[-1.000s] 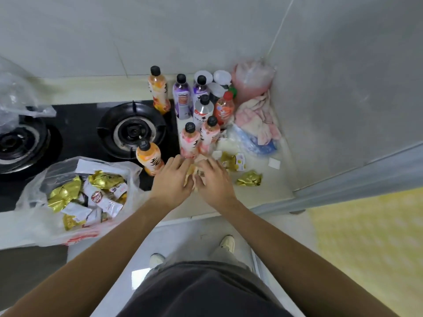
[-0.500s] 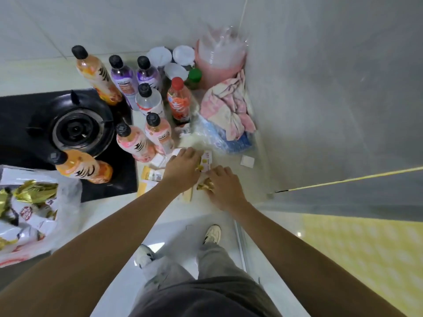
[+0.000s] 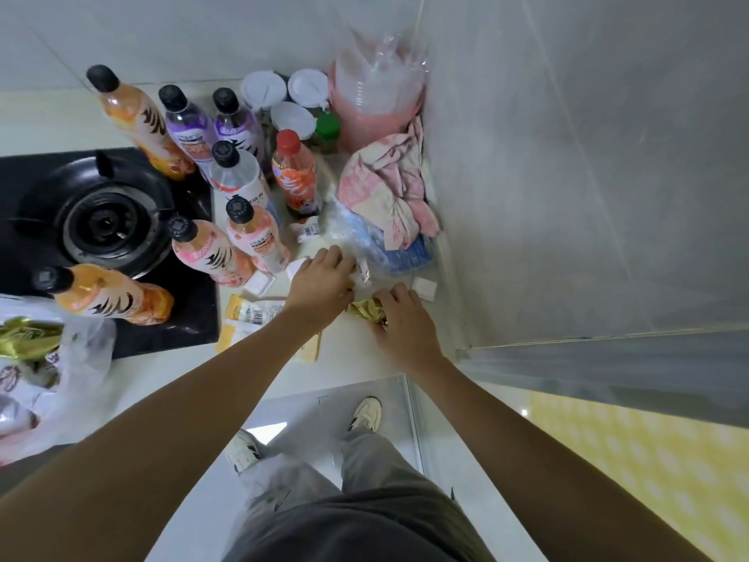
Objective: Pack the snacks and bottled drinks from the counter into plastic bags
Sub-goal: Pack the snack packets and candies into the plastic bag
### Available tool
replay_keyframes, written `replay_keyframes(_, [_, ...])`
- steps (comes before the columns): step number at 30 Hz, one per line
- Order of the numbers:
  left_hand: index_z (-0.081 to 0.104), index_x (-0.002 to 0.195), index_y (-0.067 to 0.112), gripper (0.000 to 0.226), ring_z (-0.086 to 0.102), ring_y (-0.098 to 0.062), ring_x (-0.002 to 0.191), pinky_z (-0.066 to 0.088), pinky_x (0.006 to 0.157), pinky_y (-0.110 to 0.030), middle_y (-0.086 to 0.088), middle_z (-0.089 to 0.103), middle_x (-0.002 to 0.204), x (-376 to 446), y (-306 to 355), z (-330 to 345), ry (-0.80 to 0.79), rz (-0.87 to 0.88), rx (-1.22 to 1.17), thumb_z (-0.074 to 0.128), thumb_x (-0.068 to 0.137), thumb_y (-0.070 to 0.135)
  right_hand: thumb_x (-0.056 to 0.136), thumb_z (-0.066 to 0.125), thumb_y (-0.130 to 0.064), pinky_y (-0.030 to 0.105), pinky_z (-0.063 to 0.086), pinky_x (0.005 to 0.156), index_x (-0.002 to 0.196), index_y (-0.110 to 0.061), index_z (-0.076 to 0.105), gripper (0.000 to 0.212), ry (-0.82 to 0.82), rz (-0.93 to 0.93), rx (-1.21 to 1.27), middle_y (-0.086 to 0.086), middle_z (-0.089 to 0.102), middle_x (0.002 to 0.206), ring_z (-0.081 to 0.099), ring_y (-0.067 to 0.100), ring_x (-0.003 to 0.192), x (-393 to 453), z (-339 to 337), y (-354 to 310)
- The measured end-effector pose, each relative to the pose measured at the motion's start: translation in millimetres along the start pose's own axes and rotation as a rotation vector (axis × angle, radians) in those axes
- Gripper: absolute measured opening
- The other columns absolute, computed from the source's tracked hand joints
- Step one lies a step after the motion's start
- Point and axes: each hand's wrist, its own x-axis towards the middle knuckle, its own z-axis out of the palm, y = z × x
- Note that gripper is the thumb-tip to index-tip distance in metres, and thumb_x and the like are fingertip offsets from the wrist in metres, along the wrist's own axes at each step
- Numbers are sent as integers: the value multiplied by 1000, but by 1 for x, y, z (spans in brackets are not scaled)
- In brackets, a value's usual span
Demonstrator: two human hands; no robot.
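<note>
my right hand [image 3: 405, 322] has its fingers curled round a gold snack packet [image 3: 364, 310] on the counter [image 3: 356, 358]; my left hand [image 3: 322, 283] pinches a small sachet [image 3: 363, 273]. reaching further risks toppling the pink bottles [image 3: 210, 253] just beside my wrist.

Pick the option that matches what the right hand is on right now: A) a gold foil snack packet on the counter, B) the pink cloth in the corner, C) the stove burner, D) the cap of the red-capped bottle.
A: the right hand has its fingers curled over the gold foil snack packet lying on the white counter.
</note>
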Motion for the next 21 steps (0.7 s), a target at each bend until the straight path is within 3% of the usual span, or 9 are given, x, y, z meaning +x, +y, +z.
replay_keyframes(10, [54, 126, 20, 52, 54, -26, 98, 50, 66, -36, -2, 52, 116, -120, -60, -64, 186, -124, -98, 72, 83, 43, 89, 68, -28, 43, 55, 76, 114, -16, 61, 29, 99, -50, 102, 3, 53, 113, 54, 27, 106, -4, -18, -72])
replay_keyframes(14, [58, 119, 17, 47, 53, -25, 90, 48, 68, -38, -1, 50, 103, -195, -91, -79, 281, -181, -102, 70, 82, 44, 88, 73, -30, 43, 56, 82, 124, -18, 61, 39, 69, -81, 98, 2, 53, 120, 52, 26, 113, -11, -8, -132])
replay_keyframes(21, [58, 118, 19, 50, 54, -26, 95, 48, 76, -39, 1, 51, 103, -302, -170, -93, 381, -405, -126, 72, 82, 51, 90, 69, -35, 43, 53, 87, 125, -21, 60, 39, 10, -244, 136, -3, 52, 119, 55, 24, 116, -28, 29, -253])
